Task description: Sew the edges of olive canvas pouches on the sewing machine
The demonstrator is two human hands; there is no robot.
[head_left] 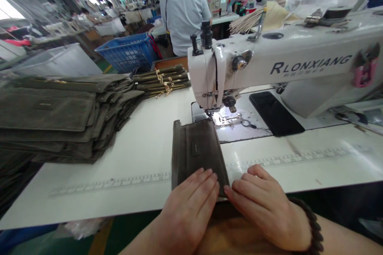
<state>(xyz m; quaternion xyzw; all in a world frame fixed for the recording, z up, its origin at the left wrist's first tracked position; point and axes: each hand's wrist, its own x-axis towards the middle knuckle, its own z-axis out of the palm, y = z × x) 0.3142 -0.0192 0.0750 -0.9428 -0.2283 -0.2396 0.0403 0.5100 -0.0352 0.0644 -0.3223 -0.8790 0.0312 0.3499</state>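
A dark olive fabric panel (pixel 203 143) with a small label patch lies on the white table, its far edge under the needle area of the sewing machine (pixel 209 75). My left hand (pixel 193 203) rests flat on the panel's near part, fingers stretched out. At the panel's near right corner, my right hand (pixel 263 203) has its fingers curled, with thumb and fingertips pinching the edge. A dark beaded bracelet (pixel 311 223) circles my right wrist. The fabric's near edge is partly hidden by my hands.
A stack of olive fabric pieces (pixel 60 111) covers the table's left side. Zippered pieces with gold pulls (pixel 164 81) lie behind. A black phone (pixel 275 113) rests right of the needle. Beyond are a blue crate (pixel 128 50) and a person in a light shirt (pixel 187 16).
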